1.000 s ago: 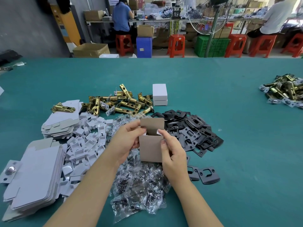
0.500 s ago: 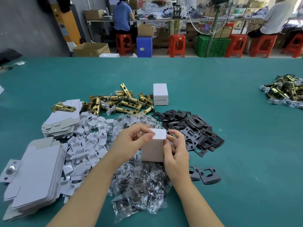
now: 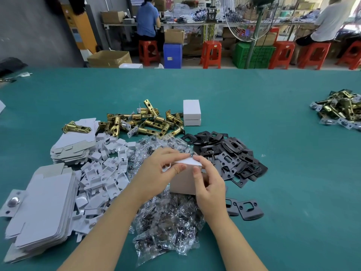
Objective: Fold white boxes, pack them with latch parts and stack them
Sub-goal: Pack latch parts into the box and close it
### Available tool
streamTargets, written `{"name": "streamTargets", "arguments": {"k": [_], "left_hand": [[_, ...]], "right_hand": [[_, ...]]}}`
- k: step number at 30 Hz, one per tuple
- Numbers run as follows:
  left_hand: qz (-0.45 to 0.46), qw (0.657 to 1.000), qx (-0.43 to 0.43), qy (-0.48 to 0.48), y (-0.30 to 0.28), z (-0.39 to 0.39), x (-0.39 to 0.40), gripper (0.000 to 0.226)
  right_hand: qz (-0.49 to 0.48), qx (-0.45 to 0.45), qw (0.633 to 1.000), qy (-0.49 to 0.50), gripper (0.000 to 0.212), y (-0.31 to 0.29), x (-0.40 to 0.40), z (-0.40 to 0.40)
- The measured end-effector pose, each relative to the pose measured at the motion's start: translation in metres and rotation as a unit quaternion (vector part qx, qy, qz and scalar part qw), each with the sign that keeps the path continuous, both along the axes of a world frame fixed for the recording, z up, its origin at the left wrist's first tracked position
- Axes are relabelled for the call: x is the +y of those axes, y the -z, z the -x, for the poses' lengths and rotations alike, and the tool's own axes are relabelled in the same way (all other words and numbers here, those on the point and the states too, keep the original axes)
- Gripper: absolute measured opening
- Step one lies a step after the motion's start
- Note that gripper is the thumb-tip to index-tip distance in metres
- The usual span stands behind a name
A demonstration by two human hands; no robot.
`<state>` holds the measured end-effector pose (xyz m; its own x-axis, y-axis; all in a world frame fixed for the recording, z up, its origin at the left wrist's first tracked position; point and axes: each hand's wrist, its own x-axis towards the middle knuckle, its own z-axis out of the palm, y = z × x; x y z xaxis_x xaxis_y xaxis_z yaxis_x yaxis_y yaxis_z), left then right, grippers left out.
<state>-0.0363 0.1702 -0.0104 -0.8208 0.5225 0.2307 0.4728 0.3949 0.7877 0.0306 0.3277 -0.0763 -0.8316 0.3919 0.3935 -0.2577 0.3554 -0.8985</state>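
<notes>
The lid flap is down now on the small white cardboard box (image 3: 183,179), where a second ago it stood open, and both hands have closed in, left hand (image 3: 156,173) and right hand (image 3: 210,182) pinching the flap edge with curled fingers above the crinkly clear bags of screws (image 3: 168,222) on the green table (image 3: 293,173). If the tuck misses its slot, I'd expect the flap to crease or spring open. No brand, label or writing is legible anywhere.

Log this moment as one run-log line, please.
step: closing box flap | left hand: grips box | right hand: pinches flap | stack: two boxes
</notes>
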Motion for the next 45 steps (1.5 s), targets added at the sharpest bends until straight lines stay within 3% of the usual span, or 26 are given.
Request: {"name": "streamTargets", "arguments": {"k": [2,9,19,32,45], "left_hand": [[0.013,1.0,0.026,-0.004,-0.001,0.0,-0.001,0.035],[-0.014,1.0,-0.003,0.025,-0.006,-0.003,0.002,0.028],[-0.018,0.999,-0.028,0.038,-0.005,0.0,-0.002,0.03],[0.025,0.998,-0.024,0.044,-0.005,0.009,-0.006,0.03],[0.038,0.998,0.028,0.035,-0.006,0.003,-0.001,0.031]], "right_hand": [[0.007,0.01,1.0,0.001,0.029,-0.002,0.0,0.0],[0.014,0.054,0.998,0.024,0.03,-0.007,-0.001,-0.002],[-0.065,0.092,0.993,0.021,0.028,-0.005,0.001,-0.002],[-0.009,0.069,0.998,0.01,0.024,-0.011,0.001,-0.003],[-0.033,0.079,0.996,0.035,0.021,-0.015,0.001,-0.004]]}}
